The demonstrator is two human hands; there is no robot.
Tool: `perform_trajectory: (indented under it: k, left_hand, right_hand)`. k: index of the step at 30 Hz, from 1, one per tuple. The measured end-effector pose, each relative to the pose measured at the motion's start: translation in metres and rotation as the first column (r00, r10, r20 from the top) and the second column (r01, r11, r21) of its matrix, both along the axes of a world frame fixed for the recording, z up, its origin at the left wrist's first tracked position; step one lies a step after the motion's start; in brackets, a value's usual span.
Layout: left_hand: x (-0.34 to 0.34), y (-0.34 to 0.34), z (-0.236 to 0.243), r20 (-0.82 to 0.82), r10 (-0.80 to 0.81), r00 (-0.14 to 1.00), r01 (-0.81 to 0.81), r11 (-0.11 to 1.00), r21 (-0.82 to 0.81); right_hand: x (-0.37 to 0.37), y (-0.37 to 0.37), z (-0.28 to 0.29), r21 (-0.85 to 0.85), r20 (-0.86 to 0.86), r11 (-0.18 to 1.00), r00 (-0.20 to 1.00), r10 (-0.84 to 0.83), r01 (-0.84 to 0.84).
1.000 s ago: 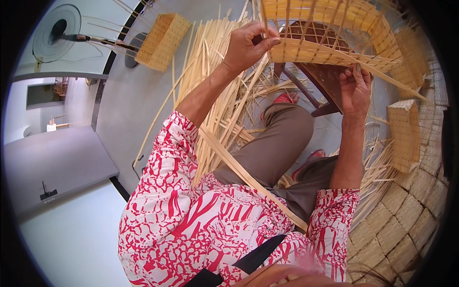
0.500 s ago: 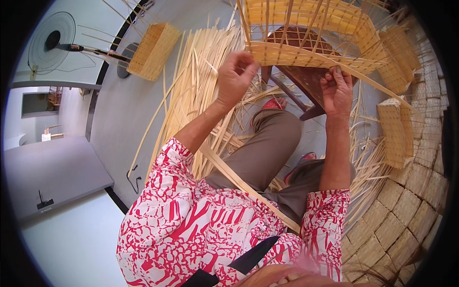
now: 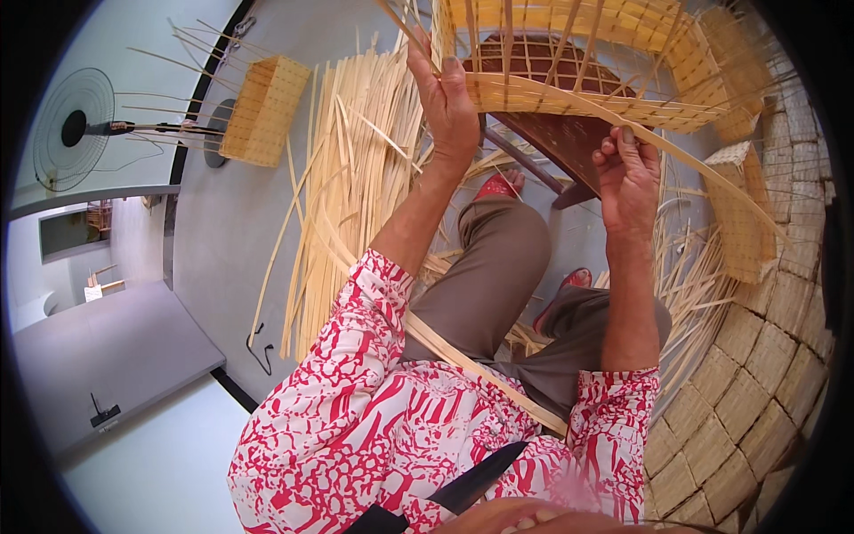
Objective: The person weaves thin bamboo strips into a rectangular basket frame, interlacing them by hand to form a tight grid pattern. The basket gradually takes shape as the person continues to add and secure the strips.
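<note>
Far left, a standing fan (image 3: pixel 75 129) is beside the wall. Next to it lies a woven box (image 3: pixel 263 111) on its side, bare stakes projecting beyond its weave; judged incomplete at that end. A heap of loose splints (image 3: pixel 342 191) covers the floor to its right.

The left hand (image 3: pixel 449 111) is at the left corner of the work basket (image 3: pixel 569 105), at the far side of the scene, directly ahead of the seated person. Its fingers point upward with the thumb standing off; a thin stake (image 3: pixel 398 24) crosses between them. Whether it is gripped, I cannot tell.

On the work basket, the lower walls are closely woven, and that portion is assessed as done. Stakes rise bare above the near wall, so the upper part is assessed as outstanding. A brown stool (image 3: pixel 583 147) is beneath; contact with it cannot be confirmed.

The right hand (image 3: pixel 630 178) pinches a flat strip (image 3: pixel 712 176) between thumb and curled forefinger. The strip lies along the near wall's edge, its right end running free, evidently not yet worked in. Far right: another upright box (image 3: pixel 745 209) and stacked woven pieces (image 3: pixel 756 383).
</note>
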State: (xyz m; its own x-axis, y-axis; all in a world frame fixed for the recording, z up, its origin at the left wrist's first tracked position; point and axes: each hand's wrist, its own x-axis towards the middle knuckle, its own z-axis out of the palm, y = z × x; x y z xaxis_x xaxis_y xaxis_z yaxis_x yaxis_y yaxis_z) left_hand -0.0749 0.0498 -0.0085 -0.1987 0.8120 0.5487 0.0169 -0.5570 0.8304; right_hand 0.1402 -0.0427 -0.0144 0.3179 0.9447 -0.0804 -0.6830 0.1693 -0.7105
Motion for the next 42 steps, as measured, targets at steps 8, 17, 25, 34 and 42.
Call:
perform_trajectory:
  k: [8,17,25,34,42]
  left_hand:
    - [0.008,0.000,-0.001,-0.041,0.013,0.999,-0.013,1.000,0.013]
    - [-0.014,-0.029,0.002,-0.144,0.133,0.981,-0.147,0.985,-0.089]
    - [0.043,-0.026,0.050,-0.743,0.127,0.658,0.260,0.886,0.383]
    - [0.047,-0.013,0.054,-0.706,-0.003,0.708,0.308,0.902,0.304]
    - [0.039,-0.006,0.070,-0.705,-0.281,0.652,0.480,0.872,0.097]
  right_hand:
    - [0.017,0.001,0.005,-0.019,0.037,0.999,0.998,-0.042,0.043]
    - [0.018,0.014,-0.005,-0.027,-0.032,0.998,0.998,-0.052,0.051]
    - [0.012,0.006,0.000,-0.026,-0.025,0.999,0.999,-0.044,0.043]
    - [0.015,0.001,0.027,-0.023,-0.417,0.996,0.904,-0.092,0.090]
    - [0.009,0.008,0.064,0.158,0.263,0.961,0.947,0.183,-0.229]
